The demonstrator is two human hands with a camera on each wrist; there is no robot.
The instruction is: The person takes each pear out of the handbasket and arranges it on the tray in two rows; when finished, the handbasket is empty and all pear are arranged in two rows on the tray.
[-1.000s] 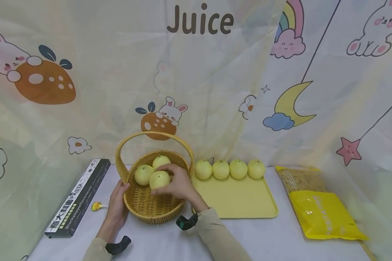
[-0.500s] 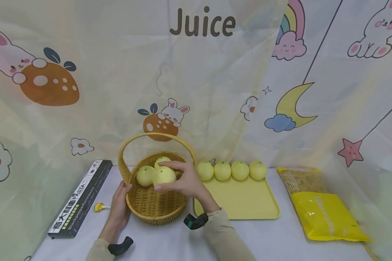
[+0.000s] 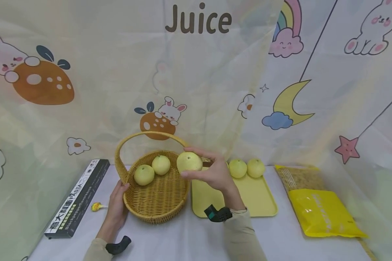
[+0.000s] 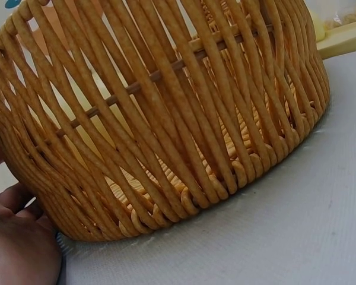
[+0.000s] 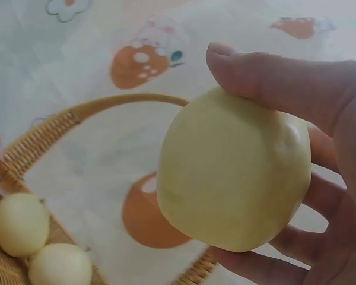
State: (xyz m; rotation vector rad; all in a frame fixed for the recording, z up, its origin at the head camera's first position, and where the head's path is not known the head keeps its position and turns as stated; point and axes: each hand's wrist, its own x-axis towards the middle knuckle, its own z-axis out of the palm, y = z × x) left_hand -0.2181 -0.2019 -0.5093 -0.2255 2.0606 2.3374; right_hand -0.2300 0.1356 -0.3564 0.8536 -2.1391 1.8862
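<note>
My right hand (image 3: 219,174) grips a round pale yellow fruit (image 3: 188,163) between thumb and fingers, lifted over the right side of the wicker basket (image 3: 154,219). The right wrist view shows this smooth fruit (image 5: 225,178) large, the thumb on top and fingers underneath. Two similar fruits, one at the left (image 3: 144,175) and one at the back (image 3: 161,165), lie inside the basket. At the basket's left side my left hand (image 3: 117,203) holds it, thumb by the rim near the handle's base. The left wrist view has the woven wall (image 4: 184,113) close beside those fingers.
Right of the basket lies a yellow tray (image 3: 261,199), with fruits (image 3: 237,168) along its back edge, partly hidden by my right hand. A pasta box (image 3: 78,197) and a lollipop (image 3: 96,206) lie left. Yellow pasta bags (image 3: 325,214) lie far right.
My right hand has lifted the fruit out from among the others in the basket and carried it rightward toward the tray. The left hand stays at the basket's side.
</note>
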